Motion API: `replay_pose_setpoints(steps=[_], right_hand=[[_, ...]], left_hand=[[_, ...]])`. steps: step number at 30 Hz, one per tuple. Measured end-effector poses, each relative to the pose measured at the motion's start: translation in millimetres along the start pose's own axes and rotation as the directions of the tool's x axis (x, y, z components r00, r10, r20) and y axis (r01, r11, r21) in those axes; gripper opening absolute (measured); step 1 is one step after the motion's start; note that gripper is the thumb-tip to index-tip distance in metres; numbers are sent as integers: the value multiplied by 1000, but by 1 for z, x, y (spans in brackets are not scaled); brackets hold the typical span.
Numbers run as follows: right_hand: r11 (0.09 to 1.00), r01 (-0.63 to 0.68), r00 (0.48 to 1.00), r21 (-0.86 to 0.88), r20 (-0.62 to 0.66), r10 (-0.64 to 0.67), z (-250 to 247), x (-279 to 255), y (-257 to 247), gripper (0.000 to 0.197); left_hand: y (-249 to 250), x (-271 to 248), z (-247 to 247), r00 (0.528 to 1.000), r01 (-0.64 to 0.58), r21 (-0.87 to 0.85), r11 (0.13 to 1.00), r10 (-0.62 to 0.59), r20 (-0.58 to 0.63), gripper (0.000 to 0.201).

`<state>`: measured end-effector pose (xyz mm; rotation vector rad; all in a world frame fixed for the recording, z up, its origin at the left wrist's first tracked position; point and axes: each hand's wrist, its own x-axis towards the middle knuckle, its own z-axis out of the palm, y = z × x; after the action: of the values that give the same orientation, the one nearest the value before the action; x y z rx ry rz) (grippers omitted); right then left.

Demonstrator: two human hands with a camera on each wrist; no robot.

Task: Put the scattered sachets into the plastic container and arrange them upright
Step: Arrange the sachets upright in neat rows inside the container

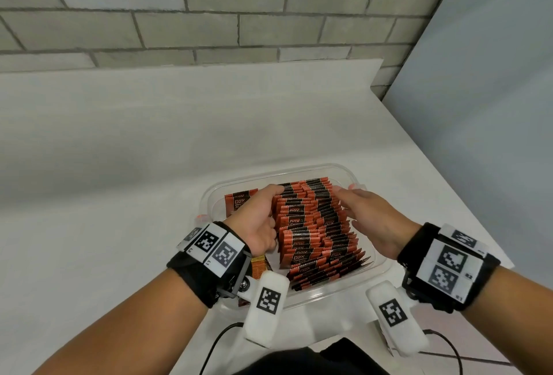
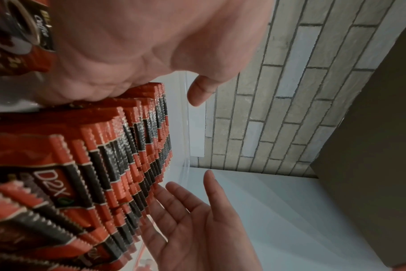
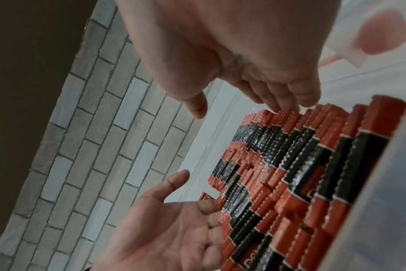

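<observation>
A clear plastic container [image 1: 344, 171] on the white table holds a dense block of orange-and-black sachets [image 1: 314, 219] standing upright in rows. My left hand [image 1: 257, 213] presses against the block's left side, fingers against the sachets and thumb out. My right hand [image 1: 365, 210] lies flat against the right side, its fingertips [image 3: 290, 102] on the sachet tops. Neither hand grips a sachet. One sachet [image 1: 239, 201] leans flat-faced at the container's left end, behind my left hand. The left wrist view shows the right hand [image 2: 197, 229] with its palm turned toward the stack [image 2: 116, 155].
The white table [image 1: 119, 165] runs back to a grey brick wall [image 1: 209, 15], and its right edge drops off by a grey panel [image 1: 493, 105]. Black cables [image 1: 215, 344] trail at the near edge. One more orange sachet [image 1: 258, 267] shows under my left wrist.
</observation>
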<state>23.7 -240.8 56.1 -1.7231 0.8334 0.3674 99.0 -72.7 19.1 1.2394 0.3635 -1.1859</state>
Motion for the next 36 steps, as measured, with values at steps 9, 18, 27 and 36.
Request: replay_pose_setpoints(steps=[9,18,27,36], right_hand=[[999,-9,1000,48,12,8,2,5,-6,29],[993,-14,997,115,73,6,3,15,-3,46],[991,-43,996,124,83,33,5,25,-2,55],[993,-34,997,110,74,26,8,23,-11,45]], left_hand=[[3,-16,0,998,7,30,1000,-5,-60,31],[-1,-5,0,999,36,33,999,-35,-6,37],[1,-7,5,1000,7,36,999,-8,11,38],[8,-7,2,1000,-27,4,1000,27,-14,43]])
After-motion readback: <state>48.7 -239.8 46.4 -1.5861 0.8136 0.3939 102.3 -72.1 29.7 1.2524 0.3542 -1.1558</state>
